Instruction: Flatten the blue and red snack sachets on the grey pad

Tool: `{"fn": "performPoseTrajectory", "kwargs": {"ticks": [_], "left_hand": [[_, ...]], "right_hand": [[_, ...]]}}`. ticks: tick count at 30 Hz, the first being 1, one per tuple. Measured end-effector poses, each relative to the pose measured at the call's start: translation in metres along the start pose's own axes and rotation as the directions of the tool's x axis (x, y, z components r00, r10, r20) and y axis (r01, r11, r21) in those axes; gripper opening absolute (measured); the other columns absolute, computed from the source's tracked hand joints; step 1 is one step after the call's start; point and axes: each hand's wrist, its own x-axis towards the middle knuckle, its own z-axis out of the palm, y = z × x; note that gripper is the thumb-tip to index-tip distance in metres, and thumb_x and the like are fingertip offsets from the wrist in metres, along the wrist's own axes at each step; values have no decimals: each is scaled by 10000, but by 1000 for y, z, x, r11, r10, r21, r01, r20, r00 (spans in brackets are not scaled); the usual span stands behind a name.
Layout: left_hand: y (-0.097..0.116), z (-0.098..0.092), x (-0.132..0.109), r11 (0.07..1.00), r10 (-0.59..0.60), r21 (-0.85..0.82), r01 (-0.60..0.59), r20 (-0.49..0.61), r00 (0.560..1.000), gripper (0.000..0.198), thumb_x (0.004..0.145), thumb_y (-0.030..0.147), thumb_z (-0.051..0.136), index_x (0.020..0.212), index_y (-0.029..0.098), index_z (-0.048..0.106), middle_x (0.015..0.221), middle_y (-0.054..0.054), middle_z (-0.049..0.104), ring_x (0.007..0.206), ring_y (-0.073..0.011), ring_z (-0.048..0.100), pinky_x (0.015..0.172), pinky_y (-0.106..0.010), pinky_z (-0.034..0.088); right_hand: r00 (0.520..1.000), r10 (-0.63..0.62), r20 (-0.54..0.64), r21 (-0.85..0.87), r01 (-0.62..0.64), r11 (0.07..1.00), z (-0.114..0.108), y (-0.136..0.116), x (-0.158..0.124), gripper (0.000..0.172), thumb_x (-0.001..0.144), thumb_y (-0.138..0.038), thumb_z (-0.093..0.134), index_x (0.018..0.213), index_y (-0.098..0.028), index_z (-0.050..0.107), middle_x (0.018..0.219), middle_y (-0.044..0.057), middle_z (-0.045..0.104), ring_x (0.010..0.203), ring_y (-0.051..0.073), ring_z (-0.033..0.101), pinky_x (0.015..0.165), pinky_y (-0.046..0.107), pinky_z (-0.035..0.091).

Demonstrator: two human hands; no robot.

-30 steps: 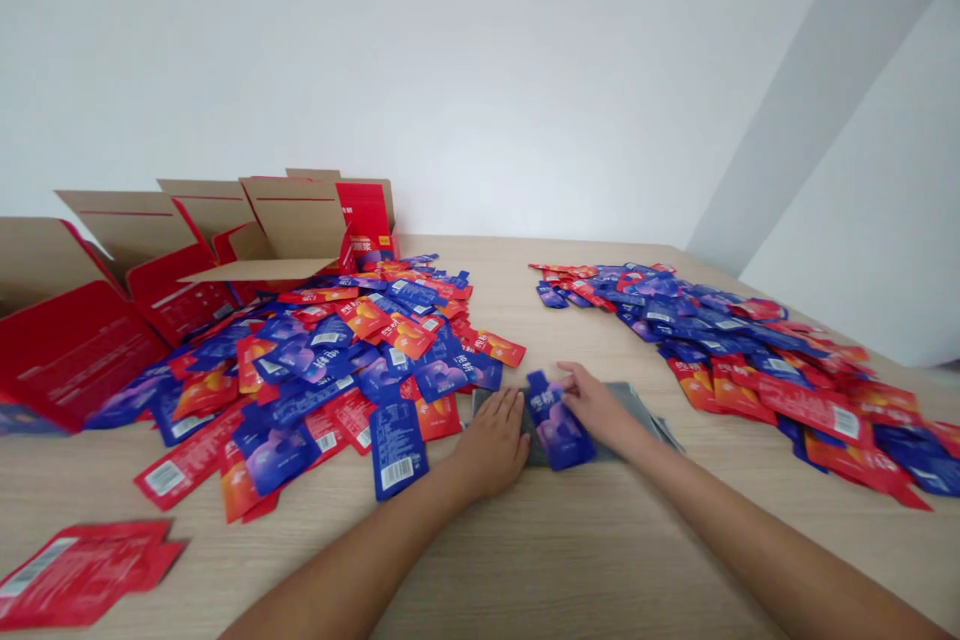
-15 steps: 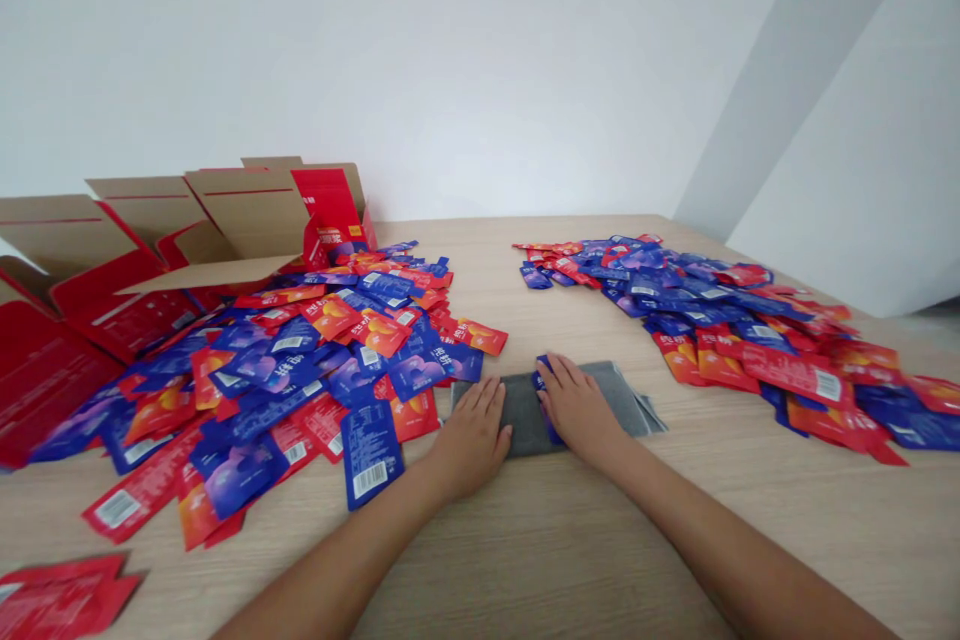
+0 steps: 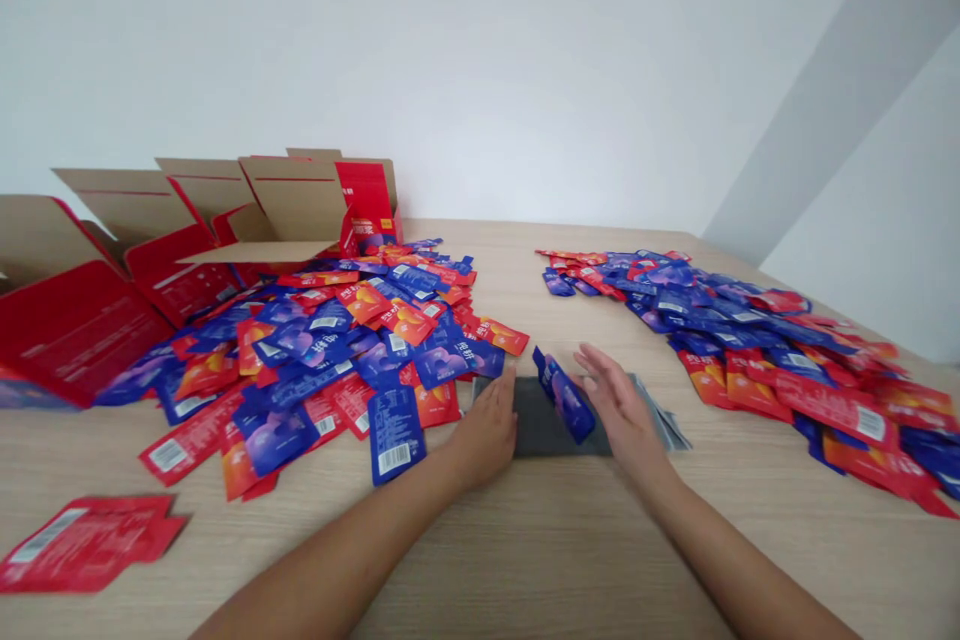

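A folded dark grey cloth [image 3: 536,430] lies on the table in front of me. My left hand [image 3: 487,428] rests at its left end, fingers stretched out and lying close together, nothing visible in them. On the cloth a blue pouch [image 3: 566,400] with a purple print leans at a tilt between my hands. To its right is my right hand [image 3: 619,405], fingers apart and palm turned toward the pouch; whether the two touch I cannot tell. Left of my left hand lies another blue pouch [image 3: 396,430], its barcode side up.
A heap of red and blue pouches [image 3: 330,350] spreads to the left, before several open red cardboard boxes [image 3: 82,340]. A second pile of pouches [image 3: 720,320] runs along the right. Red pouches [image 3: 82,545] lie at the near left of the wooden table [image 3: 480,560].
My right hand has come up off the cloth and turned on its side. The blue pouch, flat under it before, now tilts beside it. My view has shifted a little left.
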Motion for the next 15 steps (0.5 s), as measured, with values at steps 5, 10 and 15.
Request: {"fn": "performPoseTrajectory", "kwargs": {"ticks": [5, 10, 15], "left_hand": [[-6, 7, 0, 999, 39, -18, -41, -58, 998, 699, 781, 52, 323, 1420, 71, 40, 1428, -215, 282, 1320, -264, 259, 1032, -506, 301], [-5, 6, 0, 999, 16, 31, -15, -19, 1000, 650, 774, 52, 309, 1399, 52, 130, 1425, -223, 286, 1317, -263, 268, 1036, -491, 303], [-2, 2, 2, 997, 11, 75, -13, 30, 1000, 592, 783, 60, 300, 1366, 21, 202, 1405, -235, 315, 1319, -257, 263, 1042, -470, 306]], "right_hand": [[941, -146, 306, -158, 201, 967, 16, -5, -14, 434, 929, -308, 320, 1354, -245, 378, 1358, 95, 464, 1256, 203, 413, 1016, 441, 384], [811, -113, 573, -450, 427, 784, 28, 4, -18, 473, 908, -215, 301, 1375, -179, 370, 1437, 93, 358, 1341, 200, 263, 1075, 464, 273], [825, -39, 563, -611, 448, 653, 28, -4, -19, 466, 871, -171, 320, 1305, -100, 473, 1386, 148, 417, 1314, 241, 319, 1042, 444, 319]]}}
